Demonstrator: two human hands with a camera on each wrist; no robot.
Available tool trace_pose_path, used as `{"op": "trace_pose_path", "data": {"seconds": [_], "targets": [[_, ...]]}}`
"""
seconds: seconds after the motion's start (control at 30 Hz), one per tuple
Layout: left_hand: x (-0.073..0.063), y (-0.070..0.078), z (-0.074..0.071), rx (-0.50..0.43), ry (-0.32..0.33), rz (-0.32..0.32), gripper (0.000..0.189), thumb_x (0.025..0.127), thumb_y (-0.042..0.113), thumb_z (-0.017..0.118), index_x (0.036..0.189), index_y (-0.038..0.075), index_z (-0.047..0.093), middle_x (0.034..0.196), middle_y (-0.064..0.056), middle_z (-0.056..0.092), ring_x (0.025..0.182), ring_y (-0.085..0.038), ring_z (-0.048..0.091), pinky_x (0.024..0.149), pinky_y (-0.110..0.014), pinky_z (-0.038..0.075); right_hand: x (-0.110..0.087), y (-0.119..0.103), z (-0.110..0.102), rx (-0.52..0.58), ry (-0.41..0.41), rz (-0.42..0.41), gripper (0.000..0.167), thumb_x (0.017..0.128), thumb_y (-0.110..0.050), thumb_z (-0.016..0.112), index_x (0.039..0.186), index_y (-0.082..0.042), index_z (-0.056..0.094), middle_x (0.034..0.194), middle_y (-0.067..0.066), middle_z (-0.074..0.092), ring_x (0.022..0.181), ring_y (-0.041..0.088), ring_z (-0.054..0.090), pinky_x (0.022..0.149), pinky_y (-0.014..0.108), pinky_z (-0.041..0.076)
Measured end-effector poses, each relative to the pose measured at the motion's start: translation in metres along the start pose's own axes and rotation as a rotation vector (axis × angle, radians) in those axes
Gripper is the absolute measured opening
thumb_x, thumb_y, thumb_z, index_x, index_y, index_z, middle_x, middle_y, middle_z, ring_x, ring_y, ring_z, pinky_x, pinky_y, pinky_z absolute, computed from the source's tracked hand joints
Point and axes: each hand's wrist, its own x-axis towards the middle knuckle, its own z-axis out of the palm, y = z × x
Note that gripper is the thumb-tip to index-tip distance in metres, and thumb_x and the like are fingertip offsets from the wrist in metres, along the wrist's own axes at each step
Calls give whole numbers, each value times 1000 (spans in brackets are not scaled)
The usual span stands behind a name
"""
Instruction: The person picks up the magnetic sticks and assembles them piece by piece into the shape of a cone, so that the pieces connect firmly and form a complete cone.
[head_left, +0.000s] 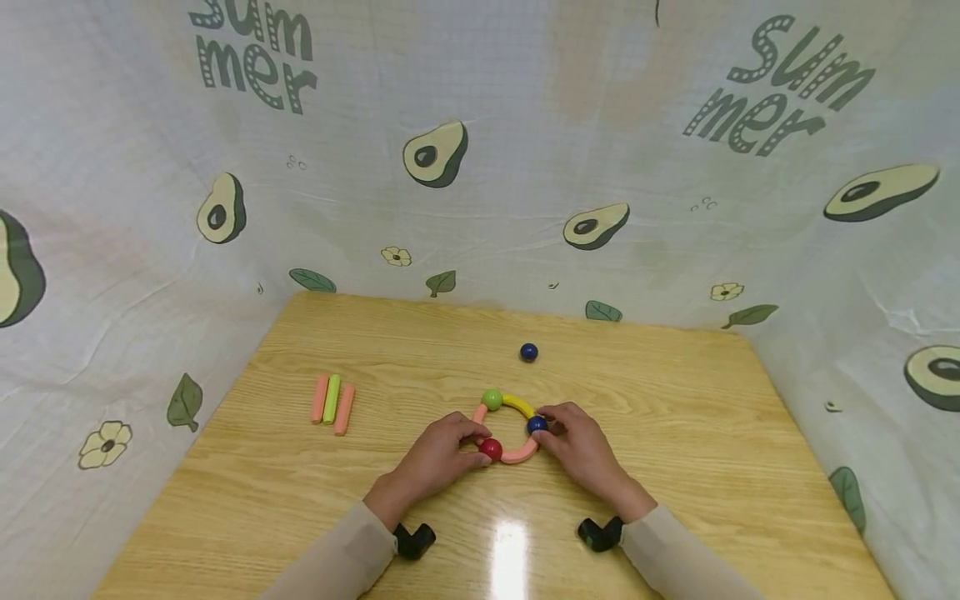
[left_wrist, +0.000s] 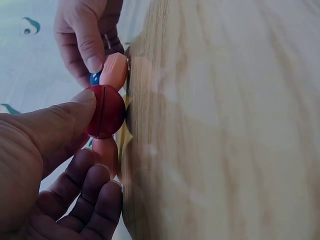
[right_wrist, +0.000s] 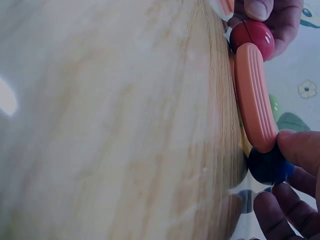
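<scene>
Beige sleeves (head_left: pixel 341 554): nearest of all, reaching in from the bottom edge over the wooden tabletop (head_left: pixel 660 400).
Loose sticks: a pink stick (head_left: pixel 319 398), a lime-green stick (head_left: pixel 332 400) and a second pink stick (head_left: pixel 344 409), side by side at the left, unused.
Left hand (head_left: pixel 438 454): fingers bent, thumb and fingers pinching the red ball (head_left: pixel 491 451).
Ring: between the hands; a pink rod (head_left: pixel 480 414), green ball (head_left: pixel 492 399), yellow curved rod (head_left: pixel 518 405), blue ball (head_left: pixel 537 424) and pink curved rod (head_left: pixel 521 454) run round to the red ball.
Progress: the loop looks closed, so most joining seems done; fingers cover the blue ball's joints, so their seating is uncertain.
Spare dark-blue ball (head_left: pixel 528 352): beyond the ring, apart, not built in.
Right hand (head_left: pixel 581 446): nearly closed, thumb and fingers pinching the ring's blue ball.
</scene>
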Motion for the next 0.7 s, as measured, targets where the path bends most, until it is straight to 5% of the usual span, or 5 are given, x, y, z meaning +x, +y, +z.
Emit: {"op": "trace_pose_path", "data": {"seconds": [0.7], "targets": [[-1, 0, -1, -19, -6, 16, 26, 95, 31, 81, 119, 22, 77, 104, 7, 63, 91, -10, 58, 80, -26, 49, 3, -2, 1, 22, -5, 34, 34, 97, -22, 79, 129, -12, 74, 116, 1, 69, 97, 12, 64, 84, 33, 54]]}}
